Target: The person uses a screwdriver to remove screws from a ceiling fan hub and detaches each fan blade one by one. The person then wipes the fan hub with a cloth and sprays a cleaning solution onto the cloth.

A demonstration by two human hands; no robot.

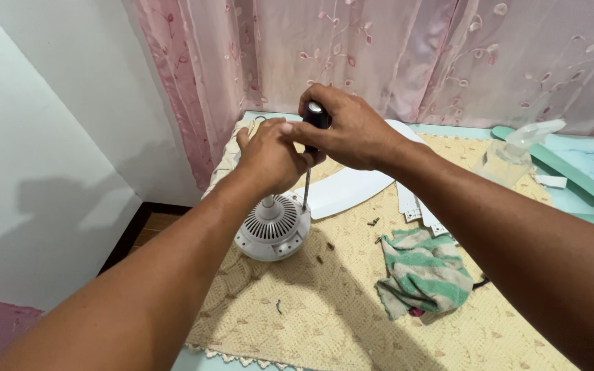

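While both forearms enter from the lower corners of the frame, the cream woven table mat [352, 302] fills the lower centre, with a pink patterned curtain [393, 48] across the top. A white fan blade [345, 189] lies on the mat at centre. Right of centre rests a green striped cloth [424, 271]. The white vented motor housing [274, 228] stands upright on the mat, left of centre. The right hand [352, 130] has its fingers curled tight around the black handle of the screwdriver [314, 117]; the shaft runs down to the housing's upper right edge. The left hand [269, 154] closes over the housing shaft, thumb touching the handle. Small loose screws [373, 222] lie scattered beside the housing
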